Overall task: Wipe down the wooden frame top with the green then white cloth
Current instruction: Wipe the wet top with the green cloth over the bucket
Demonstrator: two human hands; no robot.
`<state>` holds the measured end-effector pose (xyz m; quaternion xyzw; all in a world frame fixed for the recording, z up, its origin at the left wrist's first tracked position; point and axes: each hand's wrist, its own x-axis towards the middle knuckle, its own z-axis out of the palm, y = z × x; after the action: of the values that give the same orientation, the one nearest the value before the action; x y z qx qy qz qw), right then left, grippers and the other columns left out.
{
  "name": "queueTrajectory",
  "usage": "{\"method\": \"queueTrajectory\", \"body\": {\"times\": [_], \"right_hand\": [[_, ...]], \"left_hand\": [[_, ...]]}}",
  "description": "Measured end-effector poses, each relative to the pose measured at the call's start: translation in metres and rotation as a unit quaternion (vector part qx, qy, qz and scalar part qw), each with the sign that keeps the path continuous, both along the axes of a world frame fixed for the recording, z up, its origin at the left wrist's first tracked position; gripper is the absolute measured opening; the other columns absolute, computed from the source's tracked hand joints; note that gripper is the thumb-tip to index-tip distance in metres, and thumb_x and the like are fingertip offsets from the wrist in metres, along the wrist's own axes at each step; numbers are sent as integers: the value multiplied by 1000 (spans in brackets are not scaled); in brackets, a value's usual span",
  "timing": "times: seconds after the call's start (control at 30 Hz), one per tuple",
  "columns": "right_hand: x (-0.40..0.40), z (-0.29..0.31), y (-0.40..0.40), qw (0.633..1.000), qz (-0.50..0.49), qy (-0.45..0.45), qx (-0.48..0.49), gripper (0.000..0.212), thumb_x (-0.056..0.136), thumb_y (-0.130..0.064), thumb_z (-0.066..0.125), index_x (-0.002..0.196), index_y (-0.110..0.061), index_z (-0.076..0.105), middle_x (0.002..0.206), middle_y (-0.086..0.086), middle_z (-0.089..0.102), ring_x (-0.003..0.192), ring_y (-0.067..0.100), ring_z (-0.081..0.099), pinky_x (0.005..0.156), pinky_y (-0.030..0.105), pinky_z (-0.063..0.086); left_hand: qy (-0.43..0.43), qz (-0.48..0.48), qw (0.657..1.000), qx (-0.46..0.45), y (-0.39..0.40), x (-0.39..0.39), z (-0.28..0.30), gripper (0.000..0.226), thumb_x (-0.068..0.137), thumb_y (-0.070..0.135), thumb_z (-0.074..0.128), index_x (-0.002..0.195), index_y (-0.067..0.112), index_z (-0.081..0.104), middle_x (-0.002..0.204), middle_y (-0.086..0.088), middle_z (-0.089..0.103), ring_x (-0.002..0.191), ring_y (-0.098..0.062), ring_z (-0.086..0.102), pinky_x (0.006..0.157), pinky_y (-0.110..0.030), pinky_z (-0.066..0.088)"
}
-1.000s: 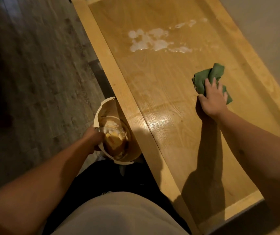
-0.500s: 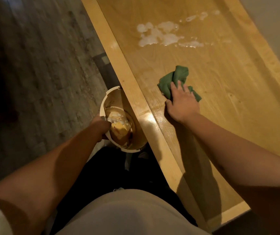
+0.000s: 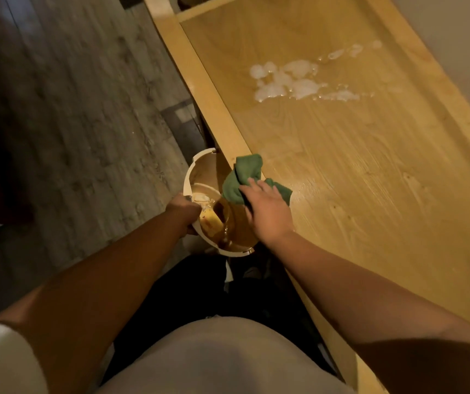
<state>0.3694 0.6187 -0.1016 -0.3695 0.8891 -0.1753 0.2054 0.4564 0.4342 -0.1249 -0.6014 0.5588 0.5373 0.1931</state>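
The wooden frame top runs from lower right to upper centre, its grain shiny where wet. A patch of white foam lies on it further up. My right hand presses the crumpled green cloth at the frame's left rim, partly overhanging a white bucket. My left hand grips the bucket's near rim, holding it just below the frame edge. Brownish liquid and something pale sit inside the bucket. No white cloth is clearly visible.
A grey wood-plank floor spreads to the left. A pale wall borders the frame on the right. My legs in dark clothing stand close against the frame's left rail.
My right hand has swept the green cloth leftward across the wood, from the right-middle of the top to the left rim over the bucket. My left hand kept hold of the bucket.
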Motion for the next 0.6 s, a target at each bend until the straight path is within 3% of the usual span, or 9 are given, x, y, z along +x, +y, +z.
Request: {"method": "queueTrajectory", "body": {"times": [0.17,0.3,0.4,0.5,0.6], "right_hand": [[14,-3,-25,1000,21,-14,1,44,93,-12,55,136,-22,54,152,5,45,144,28,32,120,46,14],[22,-4,-43,999,3,-47,-24,39,94,-14,57,132,-25,57,138,2,59,136,22,44,119,40,15],[18,-1,-54,991,-51,-105,-61,36,96,-21,57,132,-24,57,129,3,64,124,23,54,115,31,19],[11,6,-59,979,-54,-175,-83,36,96,-24,59,132,-20,59,121,7,68,109,25,61,98,27,40],[6,9,-59,966,-71,-226,-103,33,94,-21,63,128,-21,63,117,1,70,103,17,63,85,17,42]], "left_hand": [[-17,-29,999,-1,-24,-10,7,40,95,13,62,134,15,52,119,-18,59,101,-40,64,55,-48,59],[-37,-58,998,2,-44,-22,14,42,96,14,62,137,15,51,128,-20,56,109,-43,61,68,-56,61],[-39,-75,996,3,-58,-28,17,45,97,14,61,140,16,48,132,-21,54,109,-44,60,56,-52,59],[-25,-70,997,-2,-67,-30,18,44,97,12,60,139,16,49,130,-20,55,104,-44,61,47,-47,55],[-29,-68,997,-9,-72,-32,18,40,97,11,58,137,17,53,129,-21,56,107,-46,61,53,-53,58]]}}
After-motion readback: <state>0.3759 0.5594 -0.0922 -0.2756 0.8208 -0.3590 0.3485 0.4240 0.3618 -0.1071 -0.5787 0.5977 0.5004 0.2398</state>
